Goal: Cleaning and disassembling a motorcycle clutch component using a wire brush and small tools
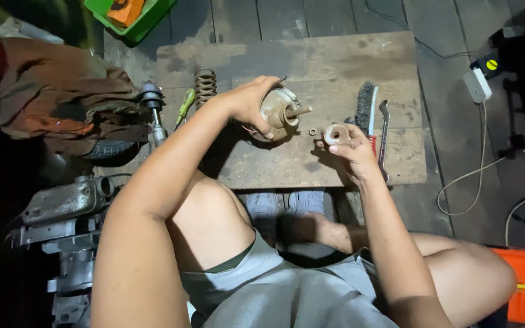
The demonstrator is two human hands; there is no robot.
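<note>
The left hand (pixel 251 102) is closed over the top of a rusty, dome-shaped mount (pixel 279 114) with a short threaded stud pointing right, holding it on the wooden board (pixel 311 61) that serves as a low work surface. The right hand (pixel 350 149) pinches a pale round bushing (pixel 335 133) between thumb and fingers, just right of the stud and a little lower, raised above the board. A small nut or washer (pixel 313 131) lies on the board between mount and bushing. Left of the mount a coil spring (pixel 205 85) stands on the board's left part, with a green-handled screwdriver (pixel 184 106) beside it at the edge. Right of the bushing lie a wire brush (pixel 364 106) and an open-ended spanner (pixel 384 130). Beyond the board's far left corner sits a green bin (pixel 138 24)
</note>
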